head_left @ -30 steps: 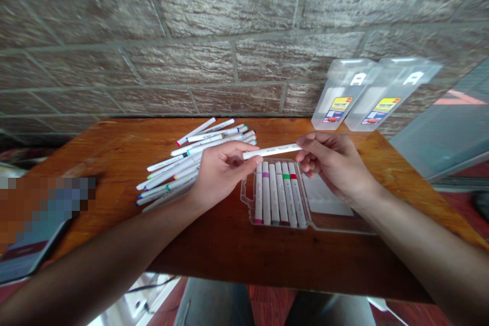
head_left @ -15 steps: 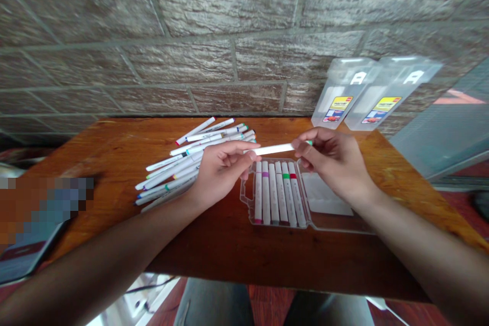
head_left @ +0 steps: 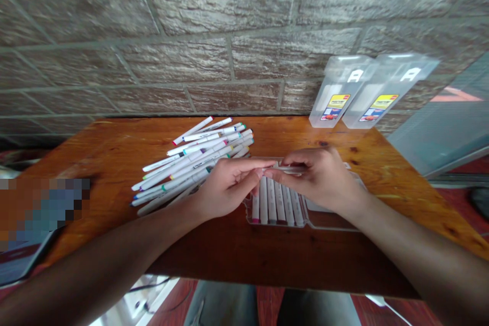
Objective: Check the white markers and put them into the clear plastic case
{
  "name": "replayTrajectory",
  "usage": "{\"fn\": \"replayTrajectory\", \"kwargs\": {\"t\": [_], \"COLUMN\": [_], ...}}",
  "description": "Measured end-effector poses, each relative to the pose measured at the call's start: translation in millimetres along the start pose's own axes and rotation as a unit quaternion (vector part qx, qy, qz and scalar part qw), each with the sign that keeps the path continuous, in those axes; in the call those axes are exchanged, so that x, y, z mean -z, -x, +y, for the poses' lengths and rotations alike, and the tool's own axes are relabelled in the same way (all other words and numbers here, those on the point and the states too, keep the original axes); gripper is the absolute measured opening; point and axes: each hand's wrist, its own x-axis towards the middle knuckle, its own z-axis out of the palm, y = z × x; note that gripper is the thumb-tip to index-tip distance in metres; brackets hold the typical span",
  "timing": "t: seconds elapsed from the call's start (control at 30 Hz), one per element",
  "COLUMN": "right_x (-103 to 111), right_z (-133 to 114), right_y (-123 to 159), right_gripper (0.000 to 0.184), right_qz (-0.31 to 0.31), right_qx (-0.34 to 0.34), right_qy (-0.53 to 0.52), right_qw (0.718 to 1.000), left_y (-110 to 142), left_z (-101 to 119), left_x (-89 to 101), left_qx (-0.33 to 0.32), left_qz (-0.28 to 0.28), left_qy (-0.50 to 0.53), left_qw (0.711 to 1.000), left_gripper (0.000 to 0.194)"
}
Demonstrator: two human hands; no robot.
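A white marker (head_left: 292,168) lies almost level between my two hands, mostly covered by fingers. My left hand (head_left: 231,186) is closed in a pinch at its left end, thumb and forefinger stretched toward it. With bent fingers, my right hand (head_left: 326,178) grips the same marker from the right, its thumb tip close to the left thumb. Just below the hands is an open clear plastic case (head_left: 277,224), with a row of white markers (head_left: 280,204) side by side in its left half. The case's right half is partly hidden by my right hand.
A loose pile of white markers (head_left: 194,155) with coloured ends spreads left of the case. Two clear labelled plastic boxes (head_left: 328,94) stand at the back right against the brick wall (head_left: 191,56). A phone-like device (head_left: 26,260), partly blurred out, is at the left edge.
Both hands have come closer together and lower, bringing the marker down over the case. My right hand has slid leftward along it, so less of the marker shows.
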Motion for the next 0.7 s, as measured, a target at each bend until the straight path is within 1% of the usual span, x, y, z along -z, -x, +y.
{"fn": "replayTrajectory", "kwargs": {"t": [0.1,0.17,0.27,0.33,0.4,0.57,0.7], "right_x": [-1,-1,0,0,-1,-1,-1], "right_z": [-1,-1,-3,-3,-4,-5,-4], "right_y": [1,1,0,-1,-3,-4,-3], "right_gripper": [0.051,0.049,0.037,0.025,0.018,0.012,0.011], "right_qz": [-0.002,-0.005,-0.014,-0.019,-0.024,-0.036,-0.038], "right_qx": [-0.017,-0.023,-0.037,-0.046,-0.044,-0.037,-0.040], "right_qy": [-0.002,-0.012,-0.054,-0.100,-0.147,-0.225,-0.242], "right_qw": [1.000,1.000,0.998,0.994,0.988,0.973,0.969], "left_y": [1,1,-1,-4,-7,-12,-13], "left_z": [0,0,0,0,1,1,-1], "left_x": [0.1,-0.7,-1.8,-1.7,-0.8,1.8,2.4], "left_qx": [-0.006,-0.007,0.000,0.008,0.011,-0.011,-0.012], "left_qz": [-0.007,-0.002,0.020,0.045,0.067,0.099,0.105], "left_qy": [-0.007,-0.001,0.012,0.010,0.004,0.001,0.016], "left_qw": [1.000,1.000,1.000,0.999,0.998,0.995,0.994], "left_gripper": [0.034,0.032,0.028,0.023,0.017,0.009,0.011]}}
